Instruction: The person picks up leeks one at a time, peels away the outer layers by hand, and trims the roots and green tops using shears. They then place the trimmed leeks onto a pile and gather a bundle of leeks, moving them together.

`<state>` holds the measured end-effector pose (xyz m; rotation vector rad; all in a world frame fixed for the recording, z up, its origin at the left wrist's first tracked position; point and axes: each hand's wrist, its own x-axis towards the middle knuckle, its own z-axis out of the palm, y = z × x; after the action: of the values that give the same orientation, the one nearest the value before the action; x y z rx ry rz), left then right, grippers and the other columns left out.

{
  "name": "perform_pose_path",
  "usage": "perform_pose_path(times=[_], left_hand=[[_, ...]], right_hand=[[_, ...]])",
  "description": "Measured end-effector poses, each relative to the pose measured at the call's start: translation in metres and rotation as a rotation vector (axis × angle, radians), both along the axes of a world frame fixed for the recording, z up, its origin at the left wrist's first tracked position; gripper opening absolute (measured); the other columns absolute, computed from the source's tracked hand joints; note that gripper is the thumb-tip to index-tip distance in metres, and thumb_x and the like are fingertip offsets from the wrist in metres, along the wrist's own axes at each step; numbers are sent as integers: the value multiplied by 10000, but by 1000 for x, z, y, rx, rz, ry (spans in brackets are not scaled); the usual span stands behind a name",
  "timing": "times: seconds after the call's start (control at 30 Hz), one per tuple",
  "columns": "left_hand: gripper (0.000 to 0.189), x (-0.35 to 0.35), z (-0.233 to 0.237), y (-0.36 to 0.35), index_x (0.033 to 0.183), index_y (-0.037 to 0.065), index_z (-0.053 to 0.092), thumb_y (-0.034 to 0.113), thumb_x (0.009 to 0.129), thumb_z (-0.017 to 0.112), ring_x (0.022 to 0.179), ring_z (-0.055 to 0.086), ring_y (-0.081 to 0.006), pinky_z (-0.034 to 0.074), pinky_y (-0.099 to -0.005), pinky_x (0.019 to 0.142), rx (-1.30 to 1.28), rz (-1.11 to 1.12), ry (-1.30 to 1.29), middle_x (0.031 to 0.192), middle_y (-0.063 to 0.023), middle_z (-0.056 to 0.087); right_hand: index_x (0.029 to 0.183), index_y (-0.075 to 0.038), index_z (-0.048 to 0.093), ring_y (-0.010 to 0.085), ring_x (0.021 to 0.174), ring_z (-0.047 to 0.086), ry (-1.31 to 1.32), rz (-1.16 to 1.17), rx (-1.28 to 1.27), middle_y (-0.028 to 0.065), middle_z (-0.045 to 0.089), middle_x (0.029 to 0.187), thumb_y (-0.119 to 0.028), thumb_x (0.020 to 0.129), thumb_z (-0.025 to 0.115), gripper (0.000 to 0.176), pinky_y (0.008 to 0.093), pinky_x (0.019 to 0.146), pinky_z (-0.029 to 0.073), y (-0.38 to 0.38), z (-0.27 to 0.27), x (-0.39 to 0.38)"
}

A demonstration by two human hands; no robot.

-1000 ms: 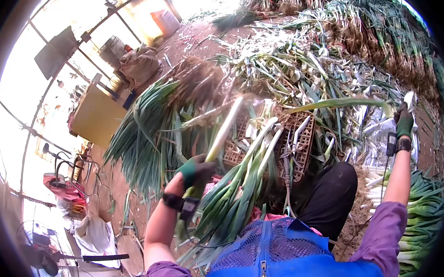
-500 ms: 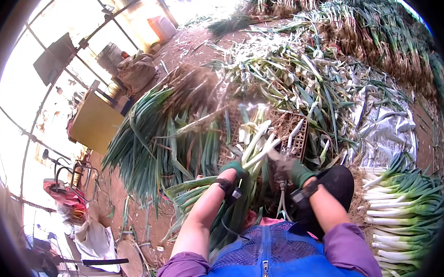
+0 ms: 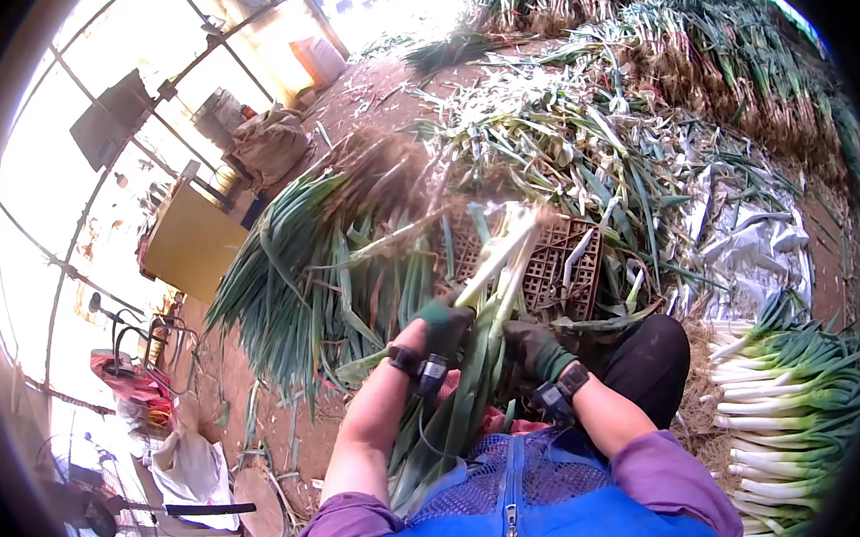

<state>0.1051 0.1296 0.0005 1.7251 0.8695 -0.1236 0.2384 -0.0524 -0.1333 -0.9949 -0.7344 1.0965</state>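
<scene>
My left hand (image 3: 444, 327), in a green and dark glove, is wrapped round a few leeks (image 3: 503, 262). Their white stems point up and away from me, and their long green leaves run down across my lap. Close against the right side of these leaves is my gloved right hand (image 3: 537, 350), its fingers curled closed. What lies inside those fingers is hidden. Beyond the stems stands a brown plastic crate (image 3: 569, 275) with a loose pale stalk on it. A large heap of untrimmed leeks (image 3: 301, 253) with brown roots lies to the left.
Trimmed leeks (image 3: 768, 437) lie in a row at my right. A litter of stripped leaves (image 3: 551, 130) spreads ahead, beside white plastic sheeting (image 3: 762, 249). Bundled leeks (image 3: 736, 80) stand at the back right. A yellowish board (image 3: 191, 244) and a sack (image 3: 270, 146) are on the left.
My right hand has come down from the white stems to the green leaves. The leeks in my left hand show fewer loose outer leaves, and more of the crate is visible.
</scene>
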Motion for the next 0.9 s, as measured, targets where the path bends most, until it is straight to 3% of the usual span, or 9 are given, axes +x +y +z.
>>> perform_pose_path(times=[0.13,0.2,0.23,0.3,0.5,0.57,0.67,0.77,0.9], left_hand=[[416,-22,49,15,1199,14,610,194,840,719,770,608,-130,509,-283,685,-161,84,-256,920,-39,660],[366,-28,86,12,1183,22,617,174,859,693,780,622,-137,519,-284,695,-138,94,-292,925,-38,668],[325,-29,97,9,1061,-12,642,216,831,645,731,633,-175,519,-307,656,-77,115,-303,856,-83,667],[297,-32,98,16,1023,-8,653,218,832,631,705,630,-175,519,-311,629,-52,157,-289,836,-81,661],[372,-23,113,-6,1135,-9,628,265,886,662,757,625,-166,517,-305,696,-104,111,-322,897,-68,670],[410,-21,114,-10,1185,-12,610,260,890,693,804,626,-165,511,-302,746,-61,33,-346,944,-67,673],[470,-24,123,-20,1232,-11,586,208,851,753,896,630,-169,497,-308,817,2,-96,-341,1025,-76,671],[453,-31,125,-21,1236,8,594,158,847,771,920,617,-128,498,-279,830,-78,-58,-311,1028,-36,664],[441,-44,118,-12,1189,-9,616,173,816,767,878,637,-128,513,-286,812,-13,-72,-146,984,-44,679]], right_hand=[[1153,19,658,125,902,647,441,-8,-47,49,692,991,-195,880,664,347,270,866,489,0,37,16],[1178,23,641,130,910,646,391,-115,-67,54,691,1001,-200,893,657,362,269,877,486,-2,68,9],[1190,25,633,133,913,646,368,-171,-80,56,691,1006,-202,900,653,369,268,882,485,-4,83,4],[1185,-13,635,129,882,648,350,-12,-71,45,683,1000,-173,936,622,295,285,797,530,-10,117,0],[1140,-8,644,118,847,636,-323,176,57,53,695,952,-197,978,590,255,281,763,534,8,169,-47],[1138,-8,643,105,854,629,-285,167,31,49,698,961,-147,966,593,227,280,760,534,8,173,-59],[1079,-13,659,70,763,606,-508,117,91,50,677,835,-253,971,603,269,259,719,512,8,170,-58],[1007,-36,643,92,739,623,-529,-61,62,76,674,797,-266,975,598,237,287,740,537,5,160,-23],[1106,-19,630,229,996,653,-293,-544,352,193,656,1112,-231,982,583,250,407,910,557,-3,190,68]])
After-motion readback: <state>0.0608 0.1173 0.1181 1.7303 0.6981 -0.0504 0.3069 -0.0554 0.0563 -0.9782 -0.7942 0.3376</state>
